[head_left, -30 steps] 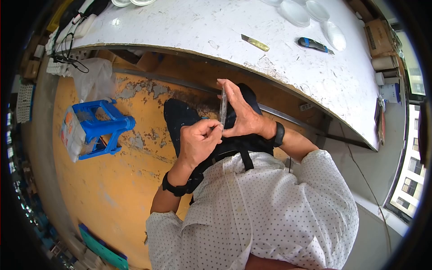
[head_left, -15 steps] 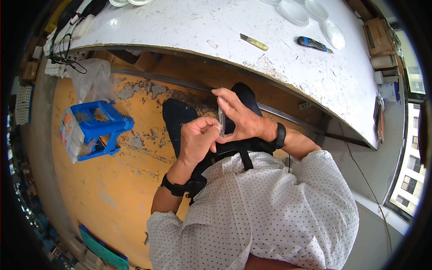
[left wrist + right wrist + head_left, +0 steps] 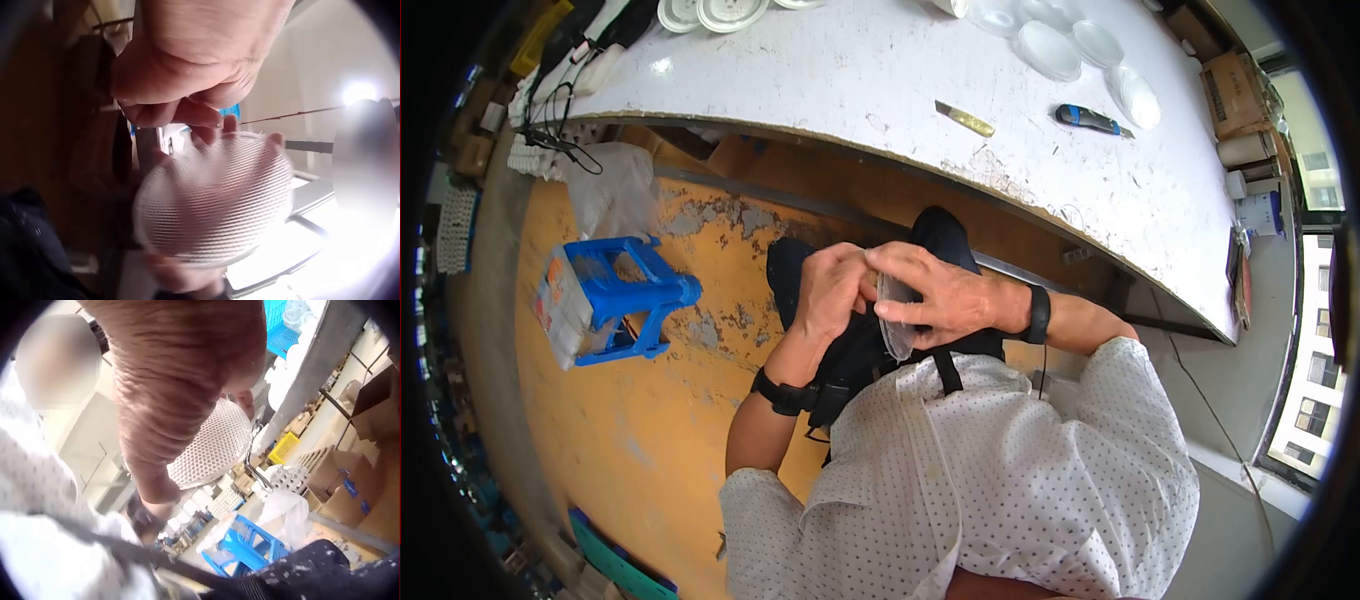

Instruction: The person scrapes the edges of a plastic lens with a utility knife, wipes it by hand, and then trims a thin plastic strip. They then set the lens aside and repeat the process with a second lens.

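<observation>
1. Right hand [image 3: 945, 295]: fingers spread wide across one side of a clear, ridged disc [image 3: 215, 203], holding it. In the left wrist view the fingers show blurred through the disc, with their tips at its rim.
2. Left hand [image 3: 830, 290]: fingers curled in, just left of the disc's far end. Whether they pinch anything, or touch the rim, I cannot tell.
3. The disc sits between the two hands, above the lap; from above it appears narrow, turned nearly edge-on.
4. Around each wrist is a dark band; below are dark trousers [image 3: 850, 340] and, nearest, a white dotted shirt [image 3: 960, 470].
5. Beyond the hands is a white table [image 3: 820, 80]. Near its front edge lies a blade with a yellowish handle [image 3: 966, 119]; to the right, a blue-and-black knife [image 3: 1090, 119].
6. Farther right on the table are more clear discs [image 3: 1050, 51]; at the far left, round pale pieces [image 3: 730, 10].
7. Well to the left, a blue stool [image 3: 635, 295] is on the worn orange floor [image 3: 620, 430], near a plastic bag [image 3: 612, 190].
</observation>
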A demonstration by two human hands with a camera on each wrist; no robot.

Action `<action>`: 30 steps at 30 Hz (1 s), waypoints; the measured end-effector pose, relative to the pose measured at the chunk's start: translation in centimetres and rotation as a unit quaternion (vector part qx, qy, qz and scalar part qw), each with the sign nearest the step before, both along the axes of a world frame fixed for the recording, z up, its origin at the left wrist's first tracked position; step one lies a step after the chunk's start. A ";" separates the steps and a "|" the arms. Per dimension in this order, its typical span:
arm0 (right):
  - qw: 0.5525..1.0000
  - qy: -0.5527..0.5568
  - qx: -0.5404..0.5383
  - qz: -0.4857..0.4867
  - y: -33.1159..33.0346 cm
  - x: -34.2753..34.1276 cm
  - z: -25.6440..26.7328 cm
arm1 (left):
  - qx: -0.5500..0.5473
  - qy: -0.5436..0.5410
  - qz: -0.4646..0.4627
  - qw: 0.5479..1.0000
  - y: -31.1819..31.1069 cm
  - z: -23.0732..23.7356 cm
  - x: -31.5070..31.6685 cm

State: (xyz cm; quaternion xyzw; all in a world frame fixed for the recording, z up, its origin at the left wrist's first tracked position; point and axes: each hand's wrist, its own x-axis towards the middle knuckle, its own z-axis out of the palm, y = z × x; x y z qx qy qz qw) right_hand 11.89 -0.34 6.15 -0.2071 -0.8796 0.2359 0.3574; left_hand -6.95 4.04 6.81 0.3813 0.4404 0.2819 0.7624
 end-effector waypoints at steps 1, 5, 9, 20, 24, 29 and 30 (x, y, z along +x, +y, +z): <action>1.000 -0.002 0.007 -0.002 0.8 0.4 1.5 | 0.063 0.075 0.040 0.994 0.3 0.1 0.1; 0.949 -0.132 0.053 -0.282 6.7 1.8 6.5 | 0.015 0.028 0.030 0.999 0.6 -1.7 -0.8; 0.899 -0.215 0.015 -0.381 15.0 2.2 5.6 | 0.067 0.080 -0.041 0.994 0.0 -1.6 0.3; 0.863 -0.246 -0.094 -0.430 16.7 10.4 3.7 | 0.190 0.283 0.011 0.940 1.3 -7.0 -6.8; 0.691 -0.339 -0.061 -0.635 17.4 17.5 5.1 | 0.523 0.380 0.032 0.762 2.4 -11.1 -9.3; 0.623 -0.336 -0.083 -0.702 16.9 22.5 3.4 | 0.263 0.367 0.036 0.892 2.7 -9.5 -8.1; 0.659 -0.334 -0.137 -0.660 16.8 23.4 3.1 | 0.338 0.391 0.022 0.856 2.5 -10.2 -8.2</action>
